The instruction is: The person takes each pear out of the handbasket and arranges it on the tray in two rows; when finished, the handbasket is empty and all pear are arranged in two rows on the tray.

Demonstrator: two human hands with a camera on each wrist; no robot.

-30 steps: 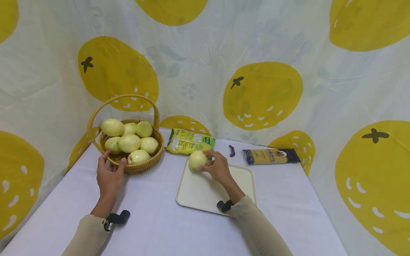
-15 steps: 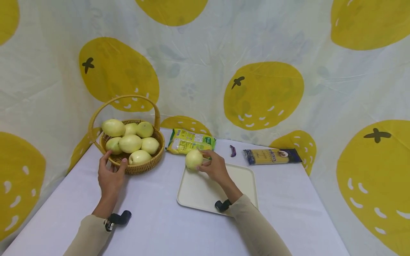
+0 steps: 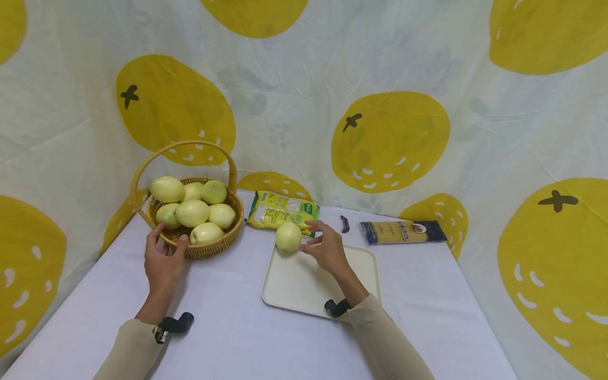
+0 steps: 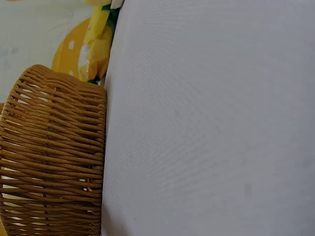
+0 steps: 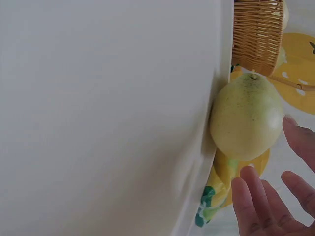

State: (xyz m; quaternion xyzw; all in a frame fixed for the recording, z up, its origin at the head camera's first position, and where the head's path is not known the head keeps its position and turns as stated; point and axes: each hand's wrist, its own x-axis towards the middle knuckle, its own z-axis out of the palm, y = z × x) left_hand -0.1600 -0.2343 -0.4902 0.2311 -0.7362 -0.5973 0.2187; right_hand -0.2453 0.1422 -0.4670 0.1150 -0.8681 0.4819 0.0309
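Note:
A pale yellow-green fruit (image 3: 288,237), round and speckled with a small stem dimple, rests on the far left corner of the cream tray (image 3: 304,290). My right hand (image 3: 328,248) is just right of it, fingers spread and slightly bent. In the right wrist view, a gap separates the fingers (image 5: 253,196) from the fruit. My left hand (image 3: 163,266) holds the near rim of the wicker basket (image 3: 214,248), with index finger and thumb at the edge. Several similar fruits (image 3: 192,213) fill the basket. The left wrist view shows only the basket wall (image 4: 54,157), no hand.
Behind the tray lies a yellow-green packet (image 3: 280,208). A small purple wrapped sweet (image 3: 344,224) and a blue-and-yellow pasta packet (image 3: 404,232) lie to its right. White cloth (image 3: 223,327) covers the table. A fruit-printed curtain (image 3: 294,116) hangs along the back.
My right hand has let go of the fruit and drawn slightly to the right. Before that, the fruit shifted a little left on the tray. The left hand stays at the basket.

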